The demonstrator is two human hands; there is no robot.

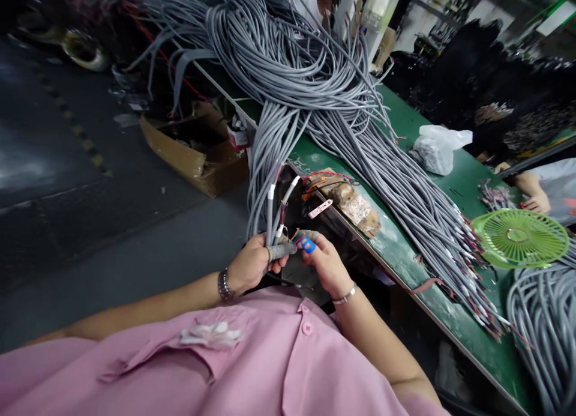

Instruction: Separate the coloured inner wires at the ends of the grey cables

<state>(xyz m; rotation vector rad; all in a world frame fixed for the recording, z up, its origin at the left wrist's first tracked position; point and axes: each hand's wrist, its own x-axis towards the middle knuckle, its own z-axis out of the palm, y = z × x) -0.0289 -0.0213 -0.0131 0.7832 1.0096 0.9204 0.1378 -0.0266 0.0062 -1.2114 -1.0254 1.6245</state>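
Observation:
Close in front of my body, my left hand (252, 261) is closed around the end of a grey cable (270, 221), with a grey covering on its thumb. Thin coloured wires come out of the cable's end near the fingertips. My right hand (327, 261) pinches these wires (294, 239); its fingers wear a grey covering and a blue one. The two hands are almost touching. Just above them, another grey cable end with a white band (291, 189) stands up, red and dark wires beside it. A bundle of grey cables (265, 146) hangs over the table edge behind my left hand.
Large coils of grey cable (288, 62) lie across the green table (405, 113). A taped brown block (353, 203), a white plastic bag (441, 149) and a green fan (519, 237) are on it. A cardboard box (198, 155) stands at left. Another person's hand (535, 194) shows at right.

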